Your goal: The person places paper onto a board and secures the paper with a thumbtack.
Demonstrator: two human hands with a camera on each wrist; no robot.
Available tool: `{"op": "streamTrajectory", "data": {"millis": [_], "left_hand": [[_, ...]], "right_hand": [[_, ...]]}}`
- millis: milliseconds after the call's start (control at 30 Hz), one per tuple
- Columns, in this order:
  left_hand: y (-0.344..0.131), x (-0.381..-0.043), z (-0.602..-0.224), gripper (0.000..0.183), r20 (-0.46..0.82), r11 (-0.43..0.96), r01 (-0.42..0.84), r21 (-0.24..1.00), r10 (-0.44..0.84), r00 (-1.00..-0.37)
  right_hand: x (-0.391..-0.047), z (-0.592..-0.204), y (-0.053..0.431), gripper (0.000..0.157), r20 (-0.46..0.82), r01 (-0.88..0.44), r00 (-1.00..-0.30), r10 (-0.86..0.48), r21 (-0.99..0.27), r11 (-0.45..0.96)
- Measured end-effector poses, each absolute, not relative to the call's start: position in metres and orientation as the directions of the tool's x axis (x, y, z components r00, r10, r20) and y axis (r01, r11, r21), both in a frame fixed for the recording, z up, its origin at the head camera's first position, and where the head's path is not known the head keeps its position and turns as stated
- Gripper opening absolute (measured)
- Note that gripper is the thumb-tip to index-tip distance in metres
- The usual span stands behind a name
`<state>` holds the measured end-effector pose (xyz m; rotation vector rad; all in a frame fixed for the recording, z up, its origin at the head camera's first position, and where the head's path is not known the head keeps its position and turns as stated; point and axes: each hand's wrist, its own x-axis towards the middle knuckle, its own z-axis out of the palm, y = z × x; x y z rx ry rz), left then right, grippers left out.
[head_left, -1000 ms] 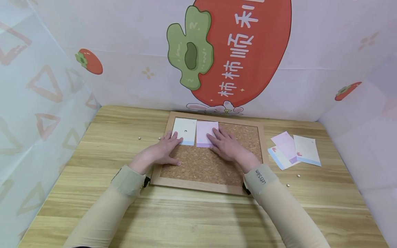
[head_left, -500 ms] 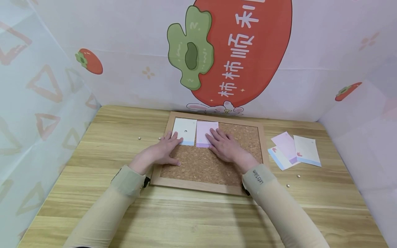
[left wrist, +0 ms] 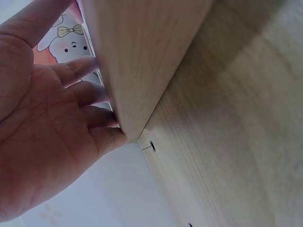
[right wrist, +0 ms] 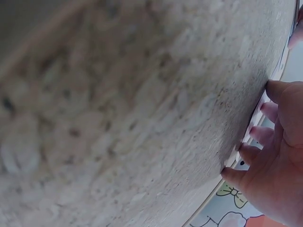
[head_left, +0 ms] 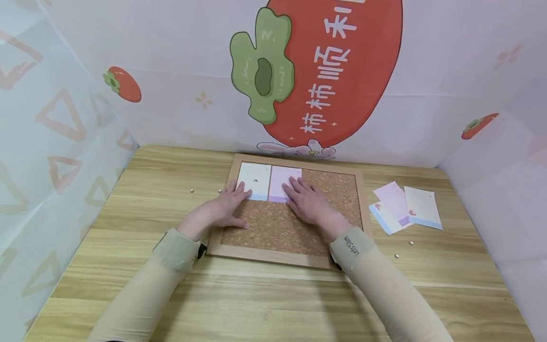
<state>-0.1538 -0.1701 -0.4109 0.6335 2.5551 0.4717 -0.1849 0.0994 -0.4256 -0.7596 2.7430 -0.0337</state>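
In the head view my left hand [head_left: 223,208] lies spread over the left side of a framed cork board [head_left: 278,228], fingertips at the lower left of a white note sheet [head_left: 259,171] with a blue bottom band. A small metal thumbtack [head_left: 255,181] sits in the middle of that sheet. My right hand [head_left: 308,203] rests its extended fingertips on the right part of a lilac note sheet [head_left: 279,177], which lies right beside the white one. In the left wrist view, the fingers [left wrist: 90,94] reach over the wooden frame edge [left wrist: 137,61]. The right wrist view shows fingertips on the board's surface.
To the right of the board, two white sheets [head_left: 423,204] and a lilac sheet [head_left: 391,202] overlap on the wooden table [head_left: 256,304]. Loose thumbtacks lie on both sides, one at the left [head_left: 192,191] and one at the right [head_left: 411,242]. A printed backdrop [head_left: 179,123] stands behind.
The lilac sheet has slid slightly left and up under my right fingertips, closer to the white sheet. The right hand and forearm shifted left with it. My left hand stays where it was.
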Motion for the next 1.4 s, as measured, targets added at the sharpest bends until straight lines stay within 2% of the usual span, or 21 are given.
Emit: {"op": "streamTrajectory", "data": {"millis": [300,800,1067,1300,1400], "left_hand": [[-0.171,-0.154,-0.411,0.097,-0.353,0.834,0.344,0.432,0.507,-0.786],[-0.17,-0.154,-0.412,0.097,-0.355,0.838,0.339,0.428,0.5,-0.79],[-0.171,-0.153,-0.411,0.097,-0.343,0.839,0.346,0.42,0.5,-0.795],[-0.176,-0.154,-0.412,0.096,-0.307,0.816,0.361,0.452,0.522,-0.796],[-0.183,-0.156,-0.413,0.094,-0.253,0.791,0.364,0.492,0.53,-0.81]], "right_hand": [[-0.185,-0.426,0.099,0.061,-0.27,-0.506,-0.816,-0.511,-0.096,0.857],[-0.185,-0.421,0.109,0.067,-0.252,-0.49,-0.81,-0.529,-0.202,0.848],[-0.184,-0.422,0.109,0.068,-0.244,-0.507,-0.807,-0.537,-0.18,0.843],[-0.184,-0.423,0.11,0.068,-0.247,-0.511,-0.805,-0.539,-0.172,0.842],[-0.184,-0.424,0.111,0.069,-0.247,-0.513,-0.804,-0.541,-0.17,0.841]]}}
